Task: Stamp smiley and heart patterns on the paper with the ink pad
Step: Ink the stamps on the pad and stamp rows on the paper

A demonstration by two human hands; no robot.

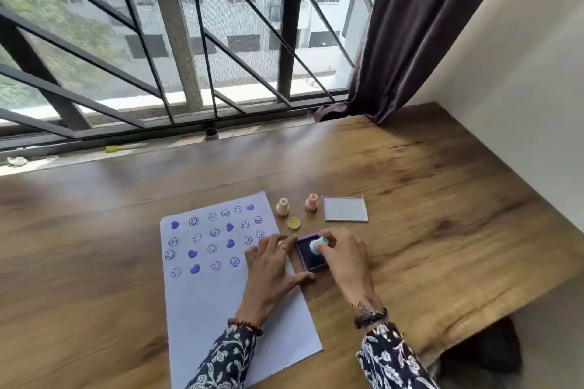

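Observation:
A white paper (221,303) lies on the wooden table, its upper half covered with purple smiley and heart prints. My left hand (271,265) rests flat on the paper's right edge with spread fingers, its thumb against the purple ink pad (308,257). My right hand (341,254) pinches a light blue stamp (317,245) over the pad's dark surface. Whether the stamp touches the ink I cannot tell. Behind the pad stand a cream stamp (282,207) and a pink stamp (312,202), and a yellow stamp (294,223) lies face up.
The ink pad's lid (345,209) lies open behind the pad on the right. The wooden table (426,199) ends at a wall on the right and a barred window behind. A dark curtain (410,41) hangs at the back right corner.

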